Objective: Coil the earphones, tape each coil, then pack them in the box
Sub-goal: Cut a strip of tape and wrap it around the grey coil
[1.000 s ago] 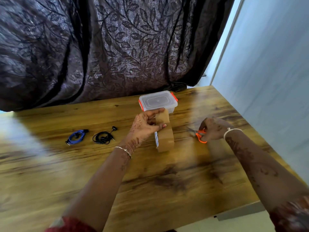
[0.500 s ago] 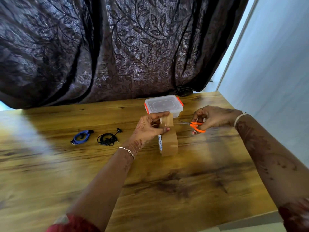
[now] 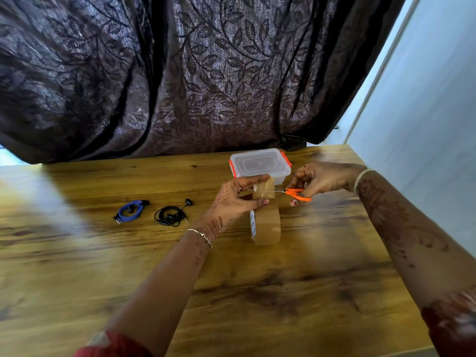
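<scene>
- Glossy wooden table [image 3: 103, 266], dark knots in the grain.
- Behind the table, dark leaf-patterned curtain [image 3: 180, 73].
- Right of the table, pale blue wall [image 3: 425, 112].
- Daylight glare on the table's left end.

We take this place for a room in a home. Behind the worktop [image 3: 77, 266] hangs a dark curtain [image 3: 206, 86] with a woven pattern of leaves, in heavy folds, and pale daylight shows at its edges. The worktop is of varnished wood with a strong grain, like a dining table. At the right stands a plain pale wall [image 3: 432, 112]. The things here are small household ones: a plastic box [image 3: 260, 163] with orange clips, a tape roll [image 3: 266, 228], blue earphones [image 3: 128, 210], black earphones [image 3: 170, 216] and orange scissors [image 3: 296, 193].
</scene>
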